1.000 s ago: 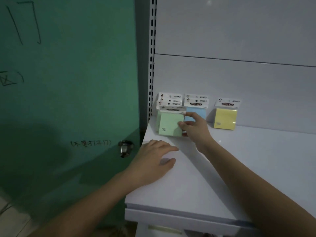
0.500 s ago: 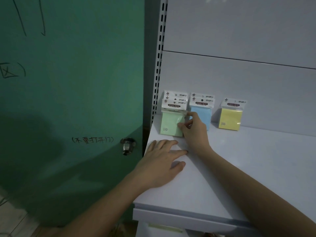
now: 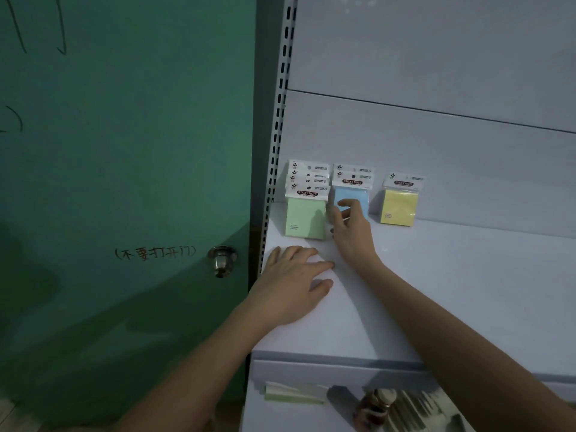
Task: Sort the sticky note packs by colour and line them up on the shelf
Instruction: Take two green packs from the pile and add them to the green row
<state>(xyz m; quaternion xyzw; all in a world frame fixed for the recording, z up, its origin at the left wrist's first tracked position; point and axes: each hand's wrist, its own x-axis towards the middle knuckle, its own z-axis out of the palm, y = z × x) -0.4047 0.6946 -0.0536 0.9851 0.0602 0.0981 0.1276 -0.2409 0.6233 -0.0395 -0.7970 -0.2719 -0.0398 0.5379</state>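
Between the green and blue rows, the right hand is half open and holds nothing; the left hand lies flat on the shelf. The green packs, blue packs and yellow pack stand at the back; they look light and their wrapping probably slippery, so pinching the block's two sides seems best.

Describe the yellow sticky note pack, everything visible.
The yellow pack is a square pale-yellow pad in clear glossy wrap, topped by a white header card with a dark oval label; its wording is too blurred to read here. Small dark print sits at its lower left corner. It stands upright near the back panel on the white shelf, alone, rightmost of the three colour groups, apart from the blue packs. Neither hand touches it.
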